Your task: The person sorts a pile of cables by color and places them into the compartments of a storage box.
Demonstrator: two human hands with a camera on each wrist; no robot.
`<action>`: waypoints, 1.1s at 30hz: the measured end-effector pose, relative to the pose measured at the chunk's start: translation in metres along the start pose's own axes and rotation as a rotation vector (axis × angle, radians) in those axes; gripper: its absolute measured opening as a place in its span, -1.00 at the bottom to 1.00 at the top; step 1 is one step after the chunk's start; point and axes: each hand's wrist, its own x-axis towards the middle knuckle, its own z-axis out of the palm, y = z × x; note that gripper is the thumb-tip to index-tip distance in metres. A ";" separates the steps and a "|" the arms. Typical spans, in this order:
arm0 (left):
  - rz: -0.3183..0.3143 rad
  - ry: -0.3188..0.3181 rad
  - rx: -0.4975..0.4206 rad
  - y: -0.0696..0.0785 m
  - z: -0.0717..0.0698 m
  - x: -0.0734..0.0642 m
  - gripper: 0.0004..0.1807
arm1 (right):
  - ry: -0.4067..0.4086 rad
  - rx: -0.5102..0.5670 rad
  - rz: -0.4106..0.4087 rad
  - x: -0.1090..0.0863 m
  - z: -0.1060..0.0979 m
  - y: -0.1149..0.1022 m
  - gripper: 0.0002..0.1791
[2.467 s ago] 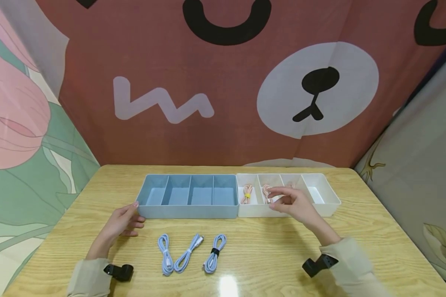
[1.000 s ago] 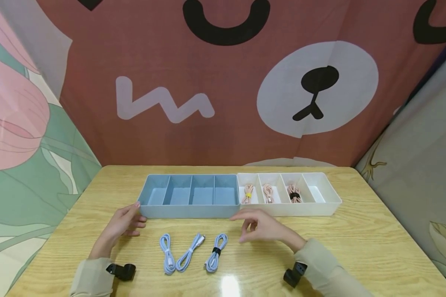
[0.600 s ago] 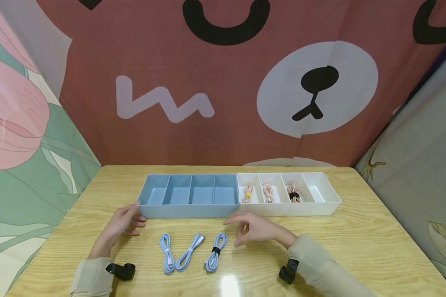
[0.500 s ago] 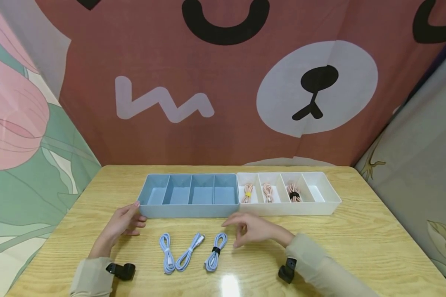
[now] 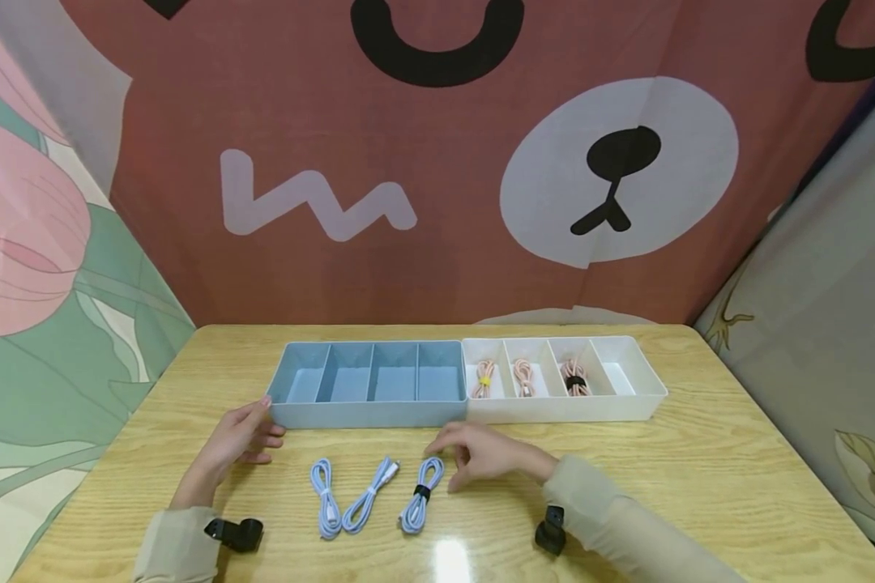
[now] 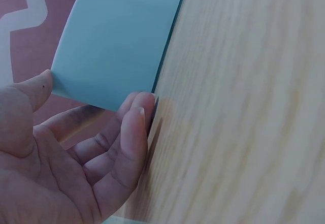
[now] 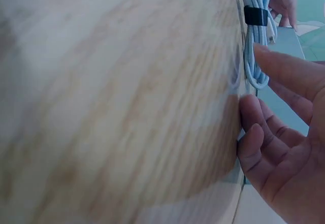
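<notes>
My left hand [image 5: 236,437] rests at the near left corner of a blue divided storage box [image 5: 368,415]. In the left wrist view its thumb touches the rim and the loosely bent fingers lie by the box's lower corner. My right hand [image 5: 484,452] is low over the table, just right of a coiled light-blue cable [image 5: 420,495] bound with a black tie. Its thumb and index finger stand apart near the coil's upper end, with nothing between them. Two more coiled light-blue cables, one [image 5: 326,498] at the left and one [image 5: 370,495] in the middle, lie beside it.
A white divided box [image 5: 565,410] stands against the blue box's right end. Coiled pink cables with a yellow tie [image 5: 484,379], a pale tie [image 5: 524,378] and a black tie [image 5: 575,378] lie in three of its compartments. A patterned cloth [image 5: 321,275] hangs behind the table.
My right hand has moved from above the white box, left and toward me, to the black-tied blue cable. The black-tied pink cable has come into full view. My left hand stays at the box corner.
</notes>
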 end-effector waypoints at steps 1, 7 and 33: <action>0.000 0.000 -0.001 0.000 0.000 0.000 -0.22 | 0.001 -0.026 -0.002 0.001 0.001 0.001 -0.45; -0.004 0.000 -0.001 -0.001 0.000 0.000 -0.22 | 0.016 -0.127 -0.014 0.005 0.005 0.002 -0.50; -0.019 -0.011 0.003 0.000 -0.001 0.000 -0.21 | 0.031 0.131 0.037 0.008 0.002 0.001 -0.81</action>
